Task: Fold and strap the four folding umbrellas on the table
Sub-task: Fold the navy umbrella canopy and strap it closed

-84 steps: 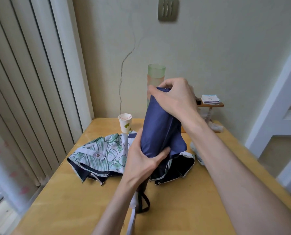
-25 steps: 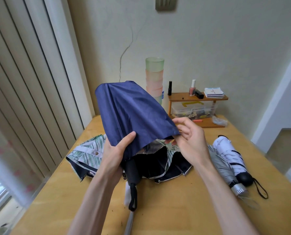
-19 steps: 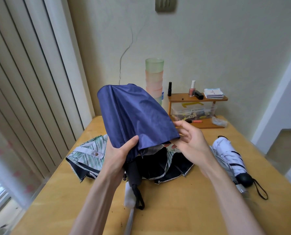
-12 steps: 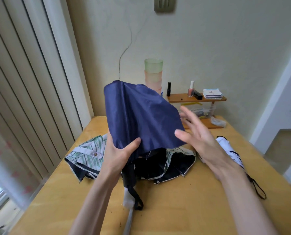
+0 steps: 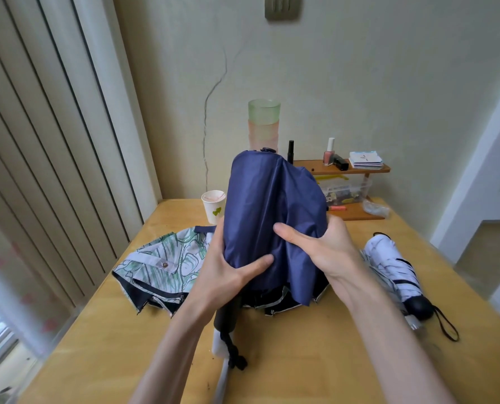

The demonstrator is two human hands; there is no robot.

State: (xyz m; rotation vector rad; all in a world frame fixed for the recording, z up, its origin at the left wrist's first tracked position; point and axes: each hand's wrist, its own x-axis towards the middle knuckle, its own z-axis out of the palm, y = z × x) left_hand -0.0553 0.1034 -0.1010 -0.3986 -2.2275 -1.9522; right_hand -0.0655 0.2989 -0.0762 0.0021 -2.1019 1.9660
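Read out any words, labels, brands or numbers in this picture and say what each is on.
Nothing here is readable.
Paper cup: only a green leaf motif, no words.
Booklets on the wooden shelf: faint print, too small to read.
Navy umbrella: no label shows.

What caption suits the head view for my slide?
Left hand and right hand grip the navy umbrella above a loose leaf-print umbrella.
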